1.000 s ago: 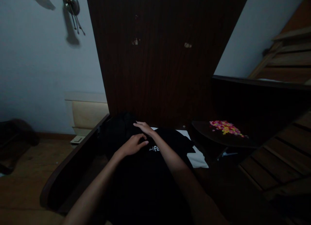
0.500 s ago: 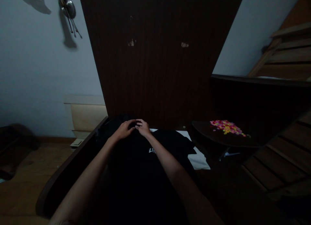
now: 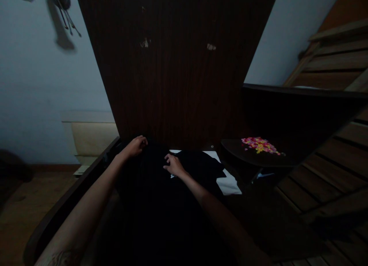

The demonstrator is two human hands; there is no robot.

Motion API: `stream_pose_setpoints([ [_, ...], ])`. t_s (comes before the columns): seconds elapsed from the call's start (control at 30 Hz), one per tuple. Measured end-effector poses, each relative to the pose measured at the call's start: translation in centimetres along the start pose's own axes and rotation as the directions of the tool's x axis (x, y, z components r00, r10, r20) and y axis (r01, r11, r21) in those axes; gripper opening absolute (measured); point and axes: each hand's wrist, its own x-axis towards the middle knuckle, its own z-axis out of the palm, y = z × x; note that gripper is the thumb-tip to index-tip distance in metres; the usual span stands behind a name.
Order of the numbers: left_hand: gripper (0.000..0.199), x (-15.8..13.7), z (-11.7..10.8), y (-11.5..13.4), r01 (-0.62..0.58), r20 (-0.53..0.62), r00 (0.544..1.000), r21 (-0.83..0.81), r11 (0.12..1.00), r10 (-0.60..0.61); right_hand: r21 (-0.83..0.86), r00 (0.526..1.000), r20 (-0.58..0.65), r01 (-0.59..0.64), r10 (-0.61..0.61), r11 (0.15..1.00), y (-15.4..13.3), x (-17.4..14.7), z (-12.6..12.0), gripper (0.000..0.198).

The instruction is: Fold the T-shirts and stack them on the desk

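Note:
A black T-shirt (image 3: 155,204) with a small white print is spread out below me, its lower part lost in the dark. At its upper left, my left hand (image 3: 136,146) has its fingers curled on the black cloth; the fold between them is hard to see. My right hand (image 3: 174,165) rests over the chest, just above the white print (image 3: 172,176), fingers apart and nothing in them. White cloth or paper (image 3: 229,184) shows from under the shirt at the right and along its top edge.
A tall dark wooden panel (image 3: 178,74) rises behind the shirt. Pink, red and yellow small pieces (image 3: 260,144) lie on a rounded dark shelf (image 3: 247,156) at right. A raised dark edge (image 3: 71,197) runs along the left. Wooden slats (image 3: 322,181) stand at far right.
My hands, close together near the shirt's top before, have parted. The left has gone further left, and the right has come down towards me over the print. The view has shifted slightly.

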Motion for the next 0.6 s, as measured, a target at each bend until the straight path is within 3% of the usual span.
stream_pose_setpoints([
  [0.07, 0.017, -0.6, 0.1, 1.0, 0.006, -0.034, 0.999, 0.123, 0.992, -0.001, -0.114, 0.998, 0.044, -0.045, 0.051, 0.992, 1.5, -2.0, -2.3, 0.027],
  [0.17, 0.022, -1.4, 0.5, 3.3, 0.017, -0.093, 0.996, 0.336, 0.942, 0.015, -0.235, 0.975, -0.060, -0.221, 0.213, 0.947, 4.0, -4.7, -6.8, 0.004],
  [0.27, 0.025, -1.5, 1.7, 6.4, -0.020, -0.070, 0.996, 0.398, 0.917, 0.052, -0.399, 0.886, -0.205, -0.463, 0.415, 0.792, 6.4, -7.2, -11.3, 0.023],
  [0.33, 0.027, -0.9, 3.0, 8.6, -0.051, -0.019, 0.998, 0.338, 0.940, 0.062, -0.478, 0.839, -0.200, -0.535, 0.507, 0.697, 7.9, -8.8, -13.2, 0.035],
  [0.47, 0.027, 1.2, 7.1, 12.8, -0.061, 0.124, 0.991, 0.144, 0.988, 0.043, -0.486, 0.814, -0.207, -0.567, 0.542, 0.666, 9.9, -11.4, -14.2, 0.040],
  [0.6, 0.030, 3.2, 11.5, 15.6, -0.042, 0.214, 0.977, 0.102, 0.994, 0.019, -0.212, 0.772, -0.299, -0.626, 0.560, 0.750, 10.9, -12.5, -13.0, 0.036],
])
